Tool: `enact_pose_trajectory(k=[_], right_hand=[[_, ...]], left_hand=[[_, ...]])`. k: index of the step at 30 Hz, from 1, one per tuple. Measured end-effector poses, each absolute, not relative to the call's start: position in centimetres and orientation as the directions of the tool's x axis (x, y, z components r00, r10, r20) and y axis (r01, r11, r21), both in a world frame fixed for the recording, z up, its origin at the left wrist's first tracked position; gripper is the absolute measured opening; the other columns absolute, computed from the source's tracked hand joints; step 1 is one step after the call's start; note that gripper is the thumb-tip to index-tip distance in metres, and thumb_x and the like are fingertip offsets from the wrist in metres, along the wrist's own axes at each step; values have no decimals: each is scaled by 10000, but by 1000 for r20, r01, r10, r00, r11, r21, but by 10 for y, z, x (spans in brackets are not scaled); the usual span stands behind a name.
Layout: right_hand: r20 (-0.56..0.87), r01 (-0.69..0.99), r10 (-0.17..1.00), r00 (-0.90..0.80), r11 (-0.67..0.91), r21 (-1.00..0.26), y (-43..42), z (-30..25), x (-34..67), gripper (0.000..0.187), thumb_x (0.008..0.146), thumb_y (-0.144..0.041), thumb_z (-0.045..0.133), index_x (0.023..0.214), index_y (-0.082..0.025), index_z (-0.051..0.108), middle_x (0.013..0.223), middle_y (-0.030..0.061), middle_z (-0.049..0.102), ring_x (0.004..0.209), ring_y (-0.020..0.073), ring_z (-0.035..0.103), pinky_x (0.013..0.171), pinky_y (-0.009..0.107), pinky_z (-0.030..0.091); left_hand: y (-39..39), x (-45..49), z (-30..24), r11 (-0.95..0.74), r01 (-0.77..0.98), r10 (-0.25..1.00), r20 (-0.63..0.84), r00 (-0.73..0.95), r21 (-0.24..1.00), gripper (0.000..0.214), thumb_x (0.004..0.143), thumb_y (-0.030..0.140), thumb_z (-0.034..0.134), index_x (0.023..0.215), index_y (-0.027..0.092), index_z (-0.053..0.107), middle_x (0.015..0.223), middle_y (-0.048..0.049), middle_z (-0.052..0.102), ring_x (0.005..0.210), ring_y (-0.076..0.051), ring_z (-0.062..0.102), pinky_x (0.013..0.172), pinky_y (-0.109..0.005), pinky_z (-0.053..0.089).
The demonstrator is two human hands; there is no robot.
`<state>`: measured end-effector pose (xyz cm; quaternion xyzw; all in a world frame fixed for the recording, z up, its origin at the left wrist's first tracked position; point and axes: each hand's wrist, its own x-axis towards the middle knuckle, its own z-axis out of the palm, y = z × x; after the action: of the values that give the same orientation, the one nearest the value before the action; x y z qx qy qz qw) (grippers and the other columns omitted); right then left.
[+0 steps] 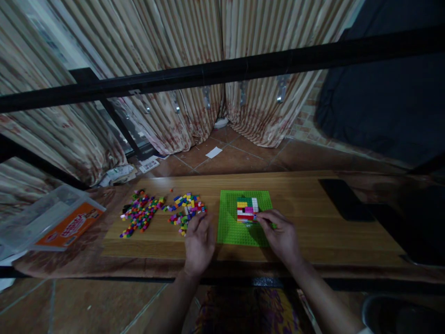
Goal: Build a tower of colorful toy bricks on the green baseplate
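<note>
A green baseplate (pixel 232 228) lies on the wooden board, with a small block of stacked coloured bricks (pixel 247 208) built on it. My right hand (pixel 280 234) rests on the plate's right side, its fingertips pinched at the lower right edge of the build; whether a brick is between them is too small to tell. My left hand (pixel 199 239) lies just left of the plate, fingers slightly curled and reaching into the nearer pile of loose bricks (pixel 187 208). A second pile of loose bricks (pixel 141 213) lies farther left.
A clear plastic box with an orange label (pixel 55 220) sits at the left. A dark flat phone-like object (pixel 344 199) lies on the board at the right. A black bar (pixel 222 69) crosses overhead; curtains hang behind, above a tiled floor.
</note>
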<state>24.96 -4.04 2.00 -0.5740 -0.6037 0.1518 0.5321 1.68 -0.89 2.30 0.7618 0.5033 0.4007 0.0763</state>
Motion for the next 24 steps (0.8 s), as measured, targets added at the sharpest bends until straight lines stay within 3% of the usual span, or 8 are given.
enact_pose_trajectory(k=[4,7,16,24], right_hand=[[446,502,860,247,280,-818,-41,19,249,116,880,-276,585,884,-235,694,852,21,677,805,160,642,753,288,498],[428,504,871,239,265,-822,-41,20,250,124,884,-290,579,876,-235,690,842,20,672,802,162,641,751,291,499],[460,612,866,197,258,-747,-39,18,251,83,879,-249,575,907,-232,651,860,17,643,821,160,620,750,284,499],[478,727,871,109,258,-636,-40,16,252,172,933,-306,482,940,-237,639,906,46,674,865,189,632,790,323,512]], left_hand=[[-21,66,33,-628,631,769,486,414,456,391,890,127,465,1251,251,551,1239,-77,539,1104,-198,525,942,-373,491],[-20,88,35,-656,619,753,435,493,432,420,880,120,462,1277,239,531,1252,-84,533,1099,-215,515,947,-399,484],[-14,96,31,-636,642,770,410,489,429,416,868,104,456,1253,229,551,1243,-87,524,1063,-219,494,916,-396,480],[-19,99,30,-622,640,782,404,475,451,436,873,118,451,1281,242,538,1267,-92,508,1080,-233,491,923,-423,459]])
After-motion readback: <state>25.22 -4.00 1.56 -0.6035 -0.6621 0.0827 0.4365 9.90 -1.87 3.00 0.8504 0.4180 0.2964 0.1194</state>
